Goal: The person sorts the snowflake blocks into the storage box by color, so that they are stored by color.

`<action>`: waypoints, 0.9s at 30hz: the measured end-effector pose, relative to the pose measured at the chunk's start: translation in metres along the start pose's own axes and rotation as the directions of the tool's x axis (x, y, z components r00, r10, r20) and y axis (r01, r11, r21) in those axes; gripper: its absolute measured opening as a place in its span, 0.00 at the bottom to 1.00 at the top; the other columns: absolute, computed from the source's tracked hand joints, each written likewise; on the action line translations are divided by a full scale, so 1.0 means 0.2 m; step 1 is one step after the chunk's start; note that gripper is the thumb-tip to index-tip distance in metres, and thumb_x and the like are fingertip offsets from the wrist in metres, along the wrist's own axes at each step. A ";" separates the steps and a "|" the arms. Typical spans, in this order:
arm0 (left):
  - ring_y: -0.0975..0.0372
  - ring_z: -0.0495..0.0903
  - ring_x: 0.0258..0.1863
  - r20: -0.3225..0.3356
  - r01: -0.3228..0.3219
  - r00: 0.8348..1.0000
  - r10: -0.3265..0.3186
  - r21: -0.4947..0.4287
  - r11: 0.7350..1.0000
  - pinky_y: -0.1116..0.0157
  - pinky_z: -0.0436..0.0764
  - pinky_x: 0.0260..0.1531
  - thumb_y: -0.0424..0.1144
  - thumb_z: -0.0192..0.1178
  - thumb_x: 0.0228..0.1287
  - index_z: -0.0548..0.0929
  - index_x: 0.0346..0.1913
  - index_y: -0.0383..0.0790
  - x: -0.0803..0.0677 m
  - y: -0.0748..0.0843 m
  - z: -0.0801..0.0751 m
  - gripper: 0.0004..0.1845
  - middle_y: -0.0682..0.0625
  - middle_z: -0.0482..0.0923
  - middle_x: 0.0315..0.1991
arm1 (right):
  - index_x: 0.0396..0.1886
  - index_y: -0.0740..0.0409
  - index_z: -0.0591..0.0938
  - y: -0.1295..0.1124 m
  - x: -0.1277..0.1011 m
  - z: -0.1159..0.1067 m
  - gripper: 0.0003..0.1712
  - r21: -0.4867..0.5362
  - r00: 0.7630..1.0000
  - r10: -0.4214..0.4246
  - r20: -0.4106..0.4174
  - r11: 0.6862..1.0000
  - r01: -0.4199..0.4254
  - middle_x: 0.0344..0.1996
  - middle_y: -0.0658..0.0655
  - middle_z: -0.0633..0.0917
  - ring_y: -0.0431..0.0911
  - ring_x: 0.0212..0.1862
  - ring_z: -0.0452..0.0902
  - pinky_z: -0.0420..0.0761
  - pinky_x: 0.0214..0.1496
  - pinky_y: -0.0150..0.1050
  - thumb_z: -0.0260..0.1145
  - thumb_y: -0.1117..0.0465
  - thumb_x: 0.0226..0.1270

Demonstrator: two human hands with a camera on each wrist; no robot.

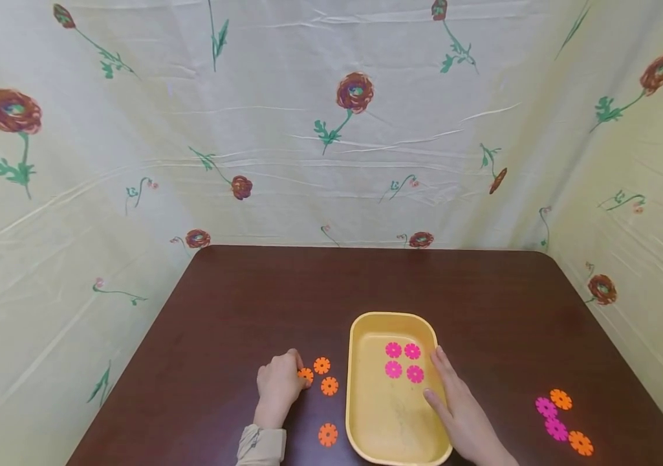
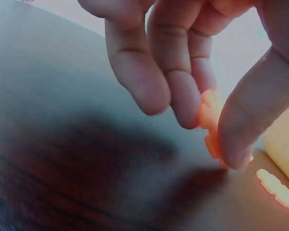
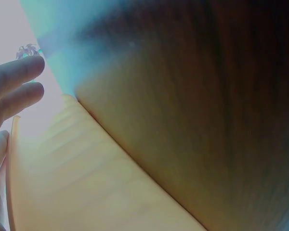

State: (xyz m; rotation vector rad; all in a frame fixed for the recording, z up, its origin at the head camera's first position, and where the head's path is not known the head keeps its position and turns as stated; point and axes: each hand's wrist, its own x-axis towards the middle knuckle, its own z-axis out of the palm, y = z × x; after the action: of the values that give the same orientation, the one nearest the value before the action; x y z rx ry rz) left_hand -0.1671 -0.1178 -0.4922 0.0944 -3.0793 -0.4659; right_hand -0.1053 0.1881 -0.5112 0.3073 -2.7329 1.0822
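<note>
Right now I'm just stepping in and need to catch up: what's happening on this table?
A person is working with flower-shaped plastic discs at a dark brown table. The left hand pinches an orange disc between thumb and fingers, beside three more orange discs lying on the table. The right hand rests flat with straight fingers on the right rim of a yellow tray, which holds four pink discs. A mixed group of pink and orange discs lies further right.

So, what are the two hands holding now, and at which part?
The left hand pinches an orange flower disc by its edge, between thumb and fingers. The right hand holds nothing; it rests flat on the yellow tray at its right rim.
</note>
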 end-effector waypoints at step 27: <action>0.66 0.70 0.13 -0.092 -0.210 0.975 0.205 -0.059 0.976 0.69 0.68 0.14 0.35 0.65 0.52 0.85 0.32 0.45 0.05 0.35 -0.29 0.03 0.54 0.80 0.21 | 0.69 0.57 0.57 0.00 0.00 0.00 0.35 -0.006 1.000 -0.004 -0.006 1.000 0.004 0.70 0.56 0.55 0.60 0.65 0.58 0.60 0.58 0.61 0.57 0.55 0.66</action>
State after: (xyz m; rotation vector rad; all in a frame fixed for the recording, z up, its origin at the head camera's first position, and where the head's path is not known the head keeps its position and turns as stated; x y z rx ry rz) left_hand -0.1799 -0.0685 -0.4166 -0.2021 -2.9424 -0.5396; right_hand -0.1052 0.1883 -0.5118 0.3083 -2.7280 1.0724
